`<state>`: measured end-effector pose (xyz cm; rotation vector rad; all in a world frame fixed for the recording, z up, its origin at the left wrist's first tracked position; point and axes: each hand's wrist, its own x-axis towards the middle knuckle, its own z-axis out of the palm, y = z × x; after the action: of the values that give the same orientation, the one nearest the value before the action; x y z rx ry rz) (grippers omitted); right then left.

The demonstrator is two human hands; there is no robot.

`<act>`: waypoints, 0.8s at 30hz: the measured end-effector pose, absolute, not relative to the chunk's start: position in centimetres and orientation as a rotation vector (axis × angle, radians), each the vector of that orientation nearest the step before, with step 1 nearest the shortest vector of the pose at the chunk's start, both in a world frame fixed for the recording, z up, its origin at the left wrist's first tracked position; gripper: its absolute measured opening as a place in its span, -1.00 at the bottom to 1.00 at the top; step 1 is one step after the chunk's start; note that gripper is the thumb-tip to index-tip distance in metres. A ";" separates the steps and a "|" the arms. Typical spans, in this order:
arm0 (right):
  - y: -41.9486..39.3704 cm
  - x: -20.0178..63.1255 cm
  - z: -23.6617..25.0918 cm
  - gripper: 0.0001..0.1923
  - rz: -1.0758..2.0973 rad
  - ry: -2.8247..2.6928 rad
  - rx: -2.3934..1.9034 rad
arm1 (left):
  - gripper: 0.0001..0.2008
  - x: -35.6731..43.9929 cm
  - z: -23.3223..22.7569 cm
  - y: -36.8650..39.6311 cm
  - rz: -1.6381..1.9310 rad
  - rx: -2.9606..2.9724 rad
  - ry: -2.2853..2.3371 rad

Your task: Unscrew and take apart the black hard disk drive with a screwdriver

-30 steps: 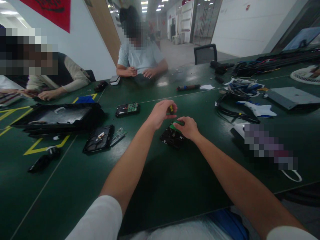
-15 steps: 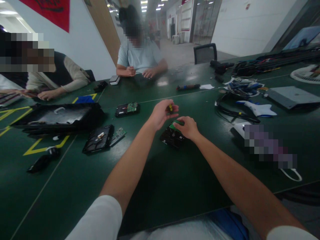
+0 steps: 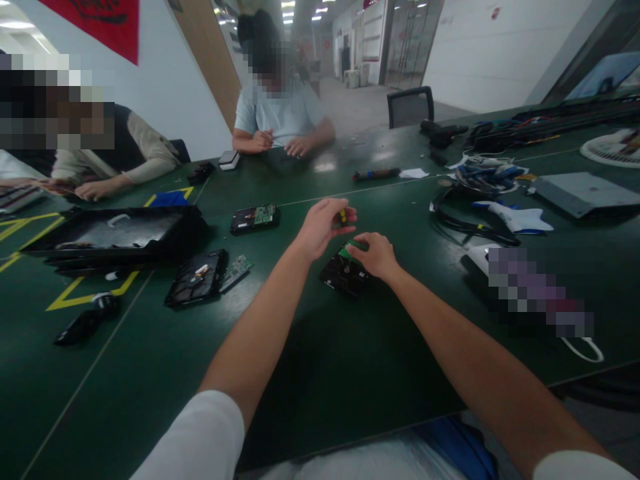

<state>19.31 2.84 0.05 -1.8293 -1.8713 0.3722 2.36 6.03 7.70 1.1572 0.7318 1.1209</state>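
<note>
We are gripping a small yellow-handled tool (image 3: 342,216) in the fingers of our left hand (image 3: 320,227), just above the hard drive (image 3: 343,273) lying on the green table (image 3: 350,360), while our right hand (image 3: 376,256) is pinching its green circuit board (image 3: 346,252).

dim, soft, edges warped

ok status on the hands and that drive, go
Left hand closed on a yellow-handled tool above the drive. Right hand pressing on the hard drive at its green board. Green table around it, nothing blocking.
</note>
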 end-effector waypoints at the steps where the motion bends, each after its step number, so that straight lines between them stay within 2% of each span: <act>1: 2.8 19.3 0.1 -0.64 0.368 -1.871 -1.829 | -0.75 2.4 7.7 6.0 1.116 1.150 0.724; 16: 3.0 19.3 -0.1 -0.68 0.380 -1.853 -1.832 | -0.76 1.8 8.5 5.9 1.137 1.198 0.789; 24: 2.8 19.3 -0.1 -0.64 0.395 -1.832 -1.843 | -0.75 1.9 8.6 6.0 1.212 1.149 0.868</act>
<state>19.30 2.83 -0.14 -1.8428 -1.8321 0.3954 1.87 5.95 8.55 1.1493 0.8679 1.2118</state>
